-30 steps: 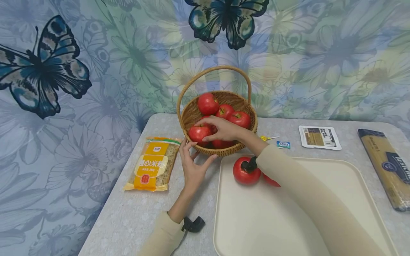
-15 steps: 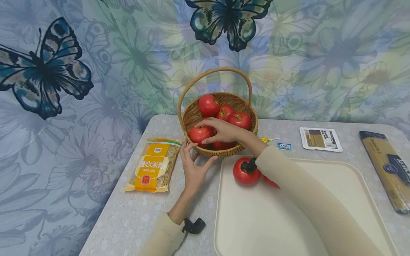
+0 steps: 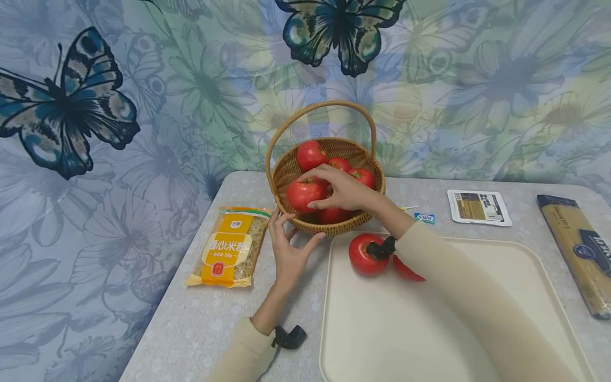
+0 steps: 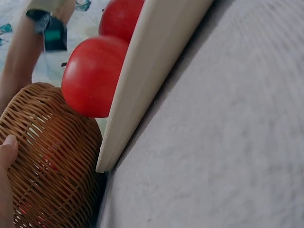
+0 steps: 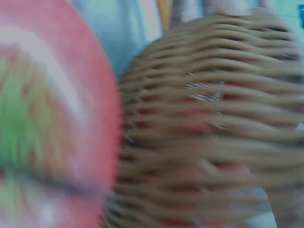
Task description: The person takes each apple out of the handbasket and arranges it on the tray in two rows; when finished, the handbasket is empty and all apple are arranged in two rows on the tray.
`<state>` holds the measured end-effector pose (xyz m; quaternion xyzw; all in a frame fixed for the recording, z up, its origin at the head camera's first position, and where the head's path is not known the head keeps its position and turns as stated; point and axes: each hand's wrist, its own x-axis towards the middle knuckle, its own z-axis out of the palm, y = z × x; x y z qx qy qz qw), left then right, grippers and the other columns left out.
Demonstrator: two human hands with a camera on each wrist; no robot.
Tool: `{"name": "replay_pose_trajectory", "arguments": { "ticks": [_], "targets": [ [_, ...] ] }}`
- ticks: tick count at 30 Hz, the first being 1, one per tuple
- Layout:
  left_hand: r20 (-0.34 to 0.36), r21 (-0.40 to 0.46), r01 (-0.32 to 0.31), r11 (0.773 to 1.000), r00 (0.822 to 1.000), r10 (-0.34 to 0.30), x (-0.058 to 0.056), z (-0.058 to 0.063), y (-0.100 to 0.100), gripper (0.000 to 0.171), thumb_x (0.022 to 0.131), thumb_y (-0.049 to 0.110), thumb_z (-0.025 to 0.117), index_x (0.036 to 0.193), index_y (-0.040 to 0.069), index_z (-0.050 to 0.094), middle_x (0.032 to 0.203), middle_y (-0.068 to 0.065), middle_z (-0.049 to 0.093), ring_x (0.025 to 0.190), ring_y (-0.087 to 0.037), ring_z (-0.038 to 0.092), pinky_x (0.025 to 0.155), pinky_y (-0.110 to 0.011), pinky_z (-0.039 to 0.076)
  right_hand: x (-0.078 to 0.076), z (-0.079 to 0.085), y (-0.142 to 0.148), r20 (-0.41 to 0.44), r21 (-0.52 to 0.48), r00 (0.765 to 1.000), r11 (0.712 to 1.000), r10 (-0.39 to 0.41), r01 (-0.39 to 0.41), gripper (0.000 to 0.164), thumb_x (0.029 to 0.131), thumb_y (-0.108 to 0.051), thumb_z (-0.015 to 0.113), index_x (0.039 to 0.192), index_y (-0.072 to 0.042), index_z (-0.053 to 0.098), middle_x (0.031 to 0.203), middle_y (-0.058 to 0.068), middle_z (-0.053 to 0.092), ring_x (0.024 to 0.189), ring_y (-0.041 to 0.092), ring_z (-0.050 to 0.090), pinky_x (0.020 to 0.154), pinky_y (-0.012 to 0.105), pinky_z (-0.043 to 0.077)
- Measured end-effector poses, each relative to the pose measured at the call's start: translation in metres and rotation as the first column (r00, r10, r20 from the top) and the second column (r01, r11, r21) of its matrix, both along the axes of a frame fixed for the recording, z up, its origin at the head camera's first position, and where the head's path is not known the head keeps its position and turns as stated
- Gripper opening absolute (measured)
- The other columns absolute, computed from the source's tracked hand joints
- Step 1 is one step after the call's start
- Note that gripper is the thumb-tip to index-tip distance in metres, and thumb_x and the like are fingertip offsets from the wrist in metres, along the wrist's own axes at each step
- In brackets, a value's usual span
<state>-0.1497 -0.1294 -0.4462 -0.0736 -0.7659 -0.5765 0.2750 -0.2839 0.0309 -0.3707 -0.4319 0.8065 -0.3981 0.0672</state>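
A wicker basket (image 3: 330, 228) with a tall hoop handle holds several red apples. Inside its front left part my right hand (image 3: 345, 190) grips one apple (image 3: 302, 197) between fingers and thumb. My left hand (image 3: 290, 257) holds the basket's front left side, thumb spread along the lower wall. In the left wrist view that thumb (image 4: 8, 151) lies against the wicker. Two more red apples rest at the far left of a cream tray (image 3: 410, 329): one (image 3: 360, 255) shows well, the other (image 3: 406, 269) is mostly behind my right sleeve. The right wrist view is blurred.
An orange food packet (image 3: 228, 246) lies left of the basket. Right of it are a lollipop stick (image 3: 410, 207), a small blue wrapped candy (image 3: 425, 218), a white sachet (image 3: 479, 207) and a long spaghetti pack (image 3: 570, 244). A patterned backdrop stands behind the table.
My right hand has moved slightly up and to the right, with the gripped apple shifting along with it. The left hand has stayed at the basket.
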Motion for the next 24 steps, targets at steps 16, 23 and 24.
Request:
{"name": "replay_pose_trajectory", "arguments": {
  "ticks": [16, 23, 24],
  "targets": [
    [0.001, -0.005, -0.019, 1.000, 1.000, 0.019, -0.014, -0.035, -0.008, 0.070, 0.075, 0.024, 0.087, 0.127, 0.009, 0.042, 0.156, -0.019, 0.020, 0.143, -0.039, 0.029, 0.095, -0.046, 0.053, 0.084, 0.009, 0.174, -0.223, 0.021, 0.936, 0.959, -0.271, 0.282, 0.066, 0.072, -0.009, 0.087, 0.131, -0.017, 0.059, 0.136, 0.010, 0.051, 0.117, 0.026, 0.052, 0.076, 0.024, 0.055],
    [-0.016, 0.001, -0.030, 1.000, 0.999, 0.030, -0.014, -0.030, -0.005, 0.070, 0.073, 0.015, 0.088, 0.126, 0.004, 0.043, 0.155, -0.021, 0.020, 0.142, -0.041, 0.030, 0.092, -0.054, 0.052, 0.125, -0.026, 0.236, -0.226, 0.088, 0.889, 0.901, -0.398, 0.425, 0.068, 0.066, -0.009, 0.090, 0.128, -0.016, 0.061, 0.133, 0.013, 0.051, 0.117, 0.025, 0.047, 0.072, 0.022, 0.055],
    [-0.021, 0.004, -0.029, 1.000, 0.999, 0.029, -0.012, -0.026, -0.004, 0.070, 0.073, 0.012, 0.087, 0.125, 0.002, 0.042, 0.155, -0.024, 0.020, 0.141, -0.042, 0.030, 0.091, -0.056, 0.052, 0.129, -0.031, 0.242, -0.230, 0.096, 0.884, 0.895, -0.406, 0.436, 0.069, 0.066, -0.009, 0.090, 0.128, -0.017, 0.061, 0.133, 0.012, 0.051, 0.117, 0.022, 0.046, 0.072, 0.023, 0.056]
  ]
}}
